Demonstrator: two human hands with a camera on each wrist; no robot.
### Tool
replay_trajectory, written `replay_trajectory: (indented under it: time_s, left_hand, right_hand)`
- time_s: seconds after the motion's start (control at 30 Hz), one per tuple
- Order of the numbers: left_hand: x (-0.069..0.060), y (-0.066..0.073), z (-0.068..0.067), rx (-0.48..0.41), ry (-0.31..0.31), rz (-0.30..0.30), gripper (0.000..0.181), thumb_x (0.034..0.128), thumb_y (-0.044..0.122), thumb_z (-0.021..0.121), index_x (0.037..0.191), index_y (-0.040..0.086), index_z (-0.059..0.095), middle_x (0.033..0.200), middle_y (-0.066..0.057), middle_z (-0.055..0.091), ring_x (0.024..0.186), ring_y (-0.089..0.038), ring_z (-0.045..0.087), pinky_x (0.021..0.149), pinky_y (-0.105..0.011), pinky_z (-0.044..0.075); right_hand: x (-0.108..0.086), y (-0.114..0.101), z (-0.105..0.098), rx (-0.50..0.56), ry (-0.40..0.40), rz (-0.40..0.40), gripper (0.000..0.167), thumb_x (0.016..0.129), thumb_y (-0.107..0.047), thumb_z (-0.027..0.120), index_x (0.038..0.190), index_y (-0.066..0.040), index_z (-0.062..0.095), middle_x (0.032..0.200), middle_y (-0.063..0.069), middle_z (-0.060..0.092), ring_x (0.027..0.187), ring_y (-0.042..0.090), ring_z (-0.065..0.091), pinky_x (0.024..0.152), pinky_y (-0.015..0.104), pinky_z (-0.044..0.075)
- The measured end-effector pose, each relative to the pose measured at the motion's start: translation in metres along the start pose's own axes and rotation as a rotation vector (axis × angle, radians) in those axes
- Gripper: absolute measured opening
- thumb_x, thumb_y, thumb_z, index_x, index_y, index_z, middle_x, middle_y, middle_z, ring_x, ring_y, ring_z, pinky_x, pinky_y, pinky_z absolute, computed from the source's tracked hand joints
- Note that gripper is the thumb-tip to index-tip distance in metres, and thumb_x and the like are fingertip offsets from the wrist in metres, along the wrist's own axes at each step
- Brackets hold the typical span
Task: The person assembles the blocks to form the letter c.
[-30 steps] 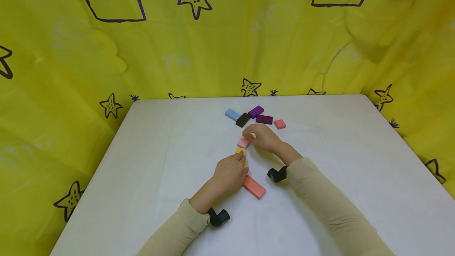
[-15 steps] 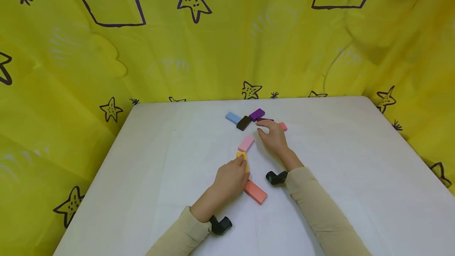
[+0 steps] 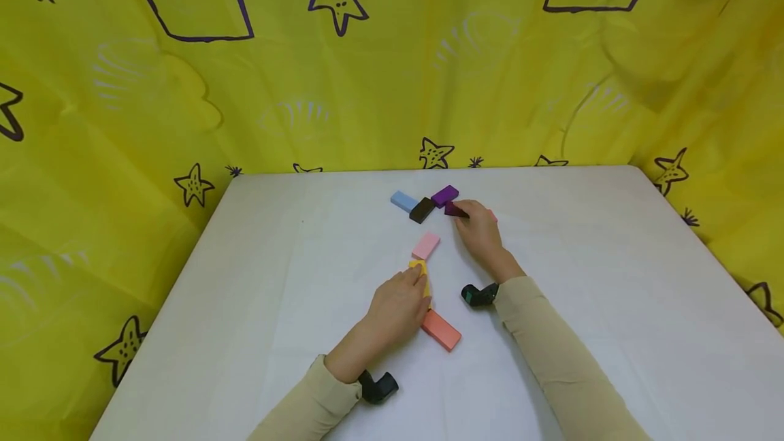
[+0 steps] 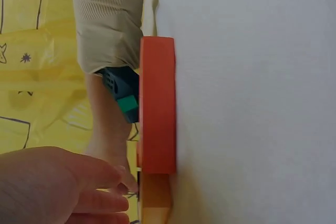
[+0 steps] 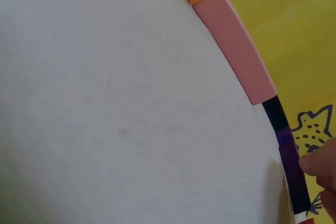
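Your left hand [image 3: 393, 303] is just left of the middle of the worktop [image 3: 343, 237], well in from the left edge. Its fingers lie fairly straight over the yellow block [image 4: 156, 191], not curled round it; I can't tell how firmly they touch. Up towards the far edge, the blue block [image 3: 404, 201] lies with one end against the black block [image 3: 422, 210].

Nearer you, the pink block [image 3: 425, 246] sits at the yellow one's far end, meeting it or nearly so, and the coral block [image 3: 442, 330] runs off from its near end at an angle. Beyond pink, the purple block [image 3: 445, 196] touches black at a corner, close to the far edge.

Next comes the plum block [image 3: 456, 210], pinched between thumb and fingers of your right hand [image 3: 482, 233], the hand closed just enough to hold it; whether it is clear of the worktop is hard to tell. Behind that hand, towards the right edge, peeks a small block [image 3: 493, 215].

If you're joining blocks end to end, I'd judge coral, yellow and pink laid, and plum in hand. Blue, black, purple and the small block look yet to be joined to that run.
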State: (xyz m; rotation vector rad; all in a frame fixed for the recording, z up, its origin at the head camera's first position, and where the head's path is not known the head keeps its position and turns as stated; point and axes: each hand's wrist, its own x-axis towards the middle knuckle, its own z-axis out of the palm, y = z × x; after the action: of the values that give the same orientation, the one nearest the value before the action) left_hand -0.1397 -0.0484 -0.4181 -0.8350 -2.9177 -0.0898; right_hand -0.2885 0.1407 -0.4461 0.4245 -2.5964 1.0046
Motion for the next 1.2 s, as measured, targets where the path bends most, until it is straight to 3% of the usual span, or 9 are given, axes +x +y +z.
replay_trajectory:
  time_s: [0.23, 0.43, 0.6, 0.83, 1.2]
  left_hand:
    - [-0.005, 0.005, -0.014, -0.084, -0.091, 0.116, 0.041, 0.0941, 0.028, 0.051, 0.127, 0.004, 0.056, 0.134, -0.008, 0.048, 0.120, -0.020, 0.048, 0.089, -0.033, 0.046]
    - [-0.014, 0.015, -0.029, -0.048, -0.190, 0.242, 0.038, 0.0949, 0.028, 0.050, 0.127, 0.009, 0.056, 0.135, -0.002, 0.048, 0.122, -0.013, 0.045, 0.088, -0.029, 0.046]
    - [-0.020, 0.021, -0.035, -0.042, -0.212, 0.309, 0.032, 0.0944, 0.028, 0.050, 0.121, 0.013, 0.062, 0.129, 0.001, 0.053, 0.118, -0.010, 0.048, 0.087, -0.025, 0.046]
    - [-0.024, 0.024, -0.039, -0.016, -0.232, 0.354, 0.028, 0.0940, 0.028, 0.050, 0.115, 0.015, 0.064, 0.127, 0.004, 0.054, 0.117, -0.009, 0.048, 0.090, -0.023, 0.043]
    - [-0.026, 0.027, -0.037, -0.012, -0.258, 0.328, 0.028, 0.0936, 0.027, 0.050, 0.115, 0.016, 0.065, 0.126, 0.005, 0.055, 0.111, -0.006, 0.052, 0.077, -0.022, 0.048]
  right_hand:
    - [0.010, -0.001, -0.006, -0.084, -0.119, -0.002, 0.034, 0.088, 0.002, 0.057, 0.122, 0.005, 0.056, 0.121, 0.021, 0.054, 0.115, 0.035, 0.048, 0.098, 0.045, 0.036]
    - [0.015, -0.005, -0.010, -0.122, -0.220, 0.040, 0.034, 0.092, -0.001, 0.053, 0.124, 0.005, 0.054, 0.126, 0.021, 0.051, 0.119, 0.035, 0.044, 0.101, 0.045, 0.033]
    - [0.017, -0.002, -0.009, -0.151, -0.258, 0.027, 0.030, 0.092, 0.000, 0.051, 0.121, 0.006, 0.056, 0.122, 0.021, 0.054, 0.116, 0.035, 0.047, 0.099, 0.044, 0.035]
    - [0.016, -0.001, -0.009, -0.167, -0.253, -0.004, 0.025, 0.090, 0.003, 0.053, 0.112, 0.006, 0.063, 0.112, 0.020, 0.059, 0.107, 0.034, 0.053, 0.093, 0.044, 0.041]
    - [0.004, -0.003, -0.011, -0.170, -0.187, -0.065, 0.017, 0.087, 0.001, 0.059, 0.101, 0.002, 0.069, 0.101, 0.016, 0.064, 0.097, 0.031, 0.058, 0.086, 0.043, 0.045]
